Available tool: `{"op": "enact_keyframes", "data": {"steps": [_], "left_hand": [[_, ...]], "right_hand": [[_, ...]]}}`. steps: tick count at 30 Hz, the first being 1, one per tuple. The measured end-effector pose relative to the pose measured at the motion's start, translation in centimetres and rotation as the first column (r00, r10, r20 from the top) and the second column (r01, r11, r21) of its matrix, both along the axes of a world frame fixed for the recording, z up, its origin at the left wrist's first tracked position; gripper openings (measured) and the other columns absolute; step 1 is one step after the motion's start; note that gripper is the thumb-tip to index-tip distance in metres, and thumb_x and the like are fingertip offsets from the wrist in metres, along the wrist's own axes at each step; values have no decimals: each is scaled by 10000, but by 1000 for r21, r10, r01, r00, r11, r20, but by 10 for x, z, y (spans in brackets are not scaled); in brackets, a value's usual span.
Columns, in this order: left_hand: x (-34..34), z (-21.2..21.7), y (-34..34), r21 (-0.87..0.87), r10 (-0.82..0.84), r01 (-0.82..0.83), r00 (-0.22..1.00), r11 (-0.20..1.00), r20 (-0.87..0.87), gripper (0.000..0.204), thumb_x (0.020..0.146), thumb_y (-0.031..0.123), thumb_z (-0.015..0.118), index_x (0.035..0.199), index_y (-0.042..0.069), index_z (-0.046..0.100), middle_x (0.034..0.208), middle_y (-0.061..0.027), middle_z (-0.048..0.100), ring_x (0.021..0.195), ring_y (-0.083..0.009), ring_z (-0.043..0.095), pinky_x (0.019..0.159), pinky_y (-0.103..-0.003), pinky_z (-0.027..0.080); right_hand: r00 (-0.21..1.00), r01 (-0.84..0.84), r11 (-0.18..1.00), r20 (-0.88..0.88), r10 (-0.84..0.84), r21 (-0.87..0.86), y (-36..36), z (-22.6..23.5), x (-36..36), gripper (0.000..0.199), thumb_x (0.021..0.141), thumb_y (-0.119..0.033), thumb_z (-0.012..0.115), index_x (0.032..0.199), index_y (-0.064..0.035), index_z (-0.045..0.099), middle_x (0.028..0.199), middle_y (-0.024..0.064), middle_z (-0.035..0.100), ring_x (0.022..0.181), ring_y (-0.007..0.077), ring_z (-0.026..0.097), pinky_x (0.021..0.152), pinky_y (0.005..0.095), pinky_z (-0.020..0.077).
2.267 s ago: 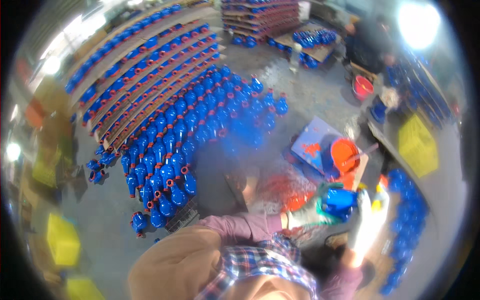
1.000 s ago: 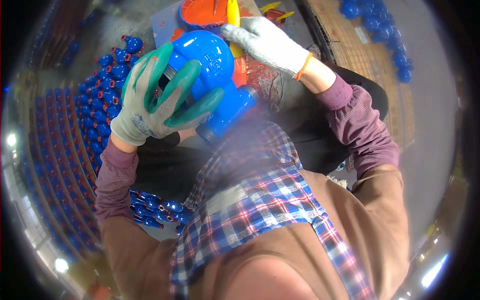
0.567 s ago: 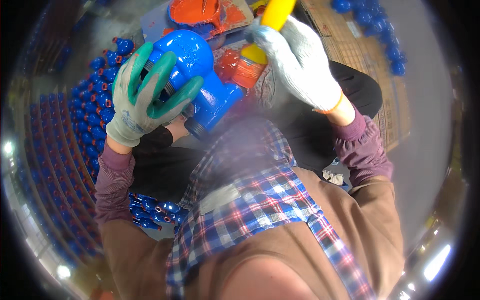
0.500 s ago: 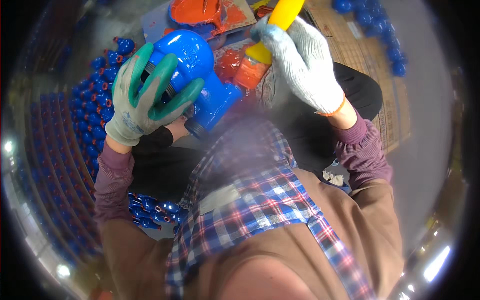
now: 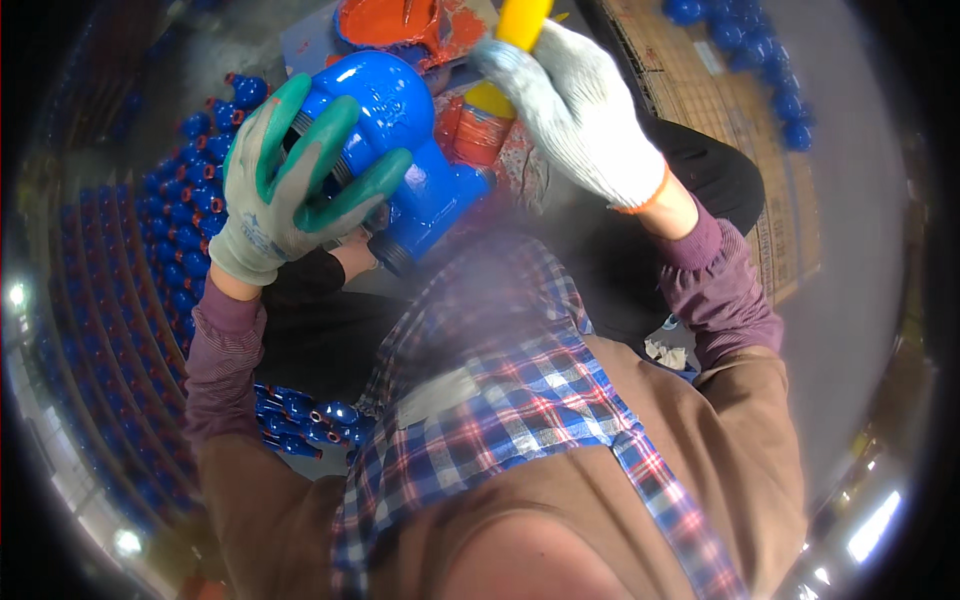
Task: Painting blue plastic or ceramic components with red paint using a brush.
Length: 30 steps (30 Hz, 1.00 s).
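My left hand (image 5: 300,185), in a grey glove with green fingertips, is closed round a glossy blue metal valve body (image 5: 430,195) with a rounded top and threaded openings. In my right hand (image 5: 585,115), gloved in white knit, is a paintbrush (image 5: 483,105) with a yellow handle, pointing downward. Orange-red paint covers the brush's lower end, which is close to the right side of the valve body; whether it touches is hard to tell. Beyond the valve body, a round container of orange-red paint (image 5: 390,22) stands on a smeared board.
Rows of blue parts with red-orange ends (image 5: 190,215) fill the floor at the left. More blue parts (image 5: 310,415) lie behind my left leg. At the far right are other blue parts (image 5: 750,50) beside a flattened cardboard sheet (image 5: 725,110). My knees flank the work.
My right hand has moved left with the paintbrush, bringing it nearer the valve body's rounded top. The valve body has shifted only slightly in my left hand.
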<state>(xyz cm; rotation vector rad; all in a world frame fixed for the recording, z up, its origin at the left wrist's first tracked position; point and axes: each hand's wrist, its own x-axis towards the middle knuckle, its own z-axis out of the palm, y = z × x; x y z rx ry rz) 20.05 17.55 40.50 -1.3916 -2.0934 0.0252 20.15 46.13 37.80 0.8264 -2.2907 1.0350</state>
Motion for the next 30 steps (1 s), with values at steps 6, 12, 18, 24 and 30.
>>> {"op": "enact_keyframes", "data": {"steps": [6, 12, 18, 24, 30], "left_hand": [[-1, -16, -3, 128, 60, -65, 997, 990, 46, 407, 734, 342, 777, 1123, 231, 727, 1292, -120, 538, 1184, -373, 538, 984, -494, 467], [11, -30, -1, 258, 152, -209, 962, 943, 226, 501, 689, 298, 811, 1167, 192, 704, 1294, -129, 540, 1153, -359, 535, 958, -454, 461], [33, -59, 15, 457, 195, -392, 886, 798, 421, 637, 584, 98, 852, 1192, 173, 677, 1253, -131, 569, 1112, -347, 541, 915, -414, 479], [61, -96, 39, 523, 80, -680, 644, 513, 760, 648, 634, 85, 855, 1230, 108, 602, 1196, -122, 590, 1125, -303, 524, 931, -416, 472], [84, -90, 75, 145, -689, -982, 19, 125, 725, 567, 738, 154, 834, 1226, 47, 566, 1159, -69, 621, 1073, -238, 589, 898, -377, 514]], "right_hand": [[999, 47, 981, 12, -46, -190, 6, -1, 26, 184, 946, -152, 608, 1057, -15, 661, 936, 149, 687, 822, 288, 689, 717, 333, 547], [988, 118, 907, 141, -66, -405, 3, -4, 53, 176, 967, -87, 522, 1038, 41, 620, 963, 137, 640, 776, 215, 646, 685, 286, 512], [990, 97, 873, 136, -35, -479, -2, -13, 62, 195, 945, -105, 562, 1071, 39, 601, 1007, 135, 613, 888, 222, 586, 780, 326, 477], [989, 146, 835, 107, -105, -530, -7, -20, 64, 221, 825, 51, 660, 1043, 15, 645, 999, 138, 630, 928, 268, 634, 807, 323, 510], [983, 186, 869, 80, -168, -458, -17, -40, 59, 275, 771, 35, 724, 1039, -4, 670, 925, 152, 674, 834, 316, 666, 736, 347, 530]]}}
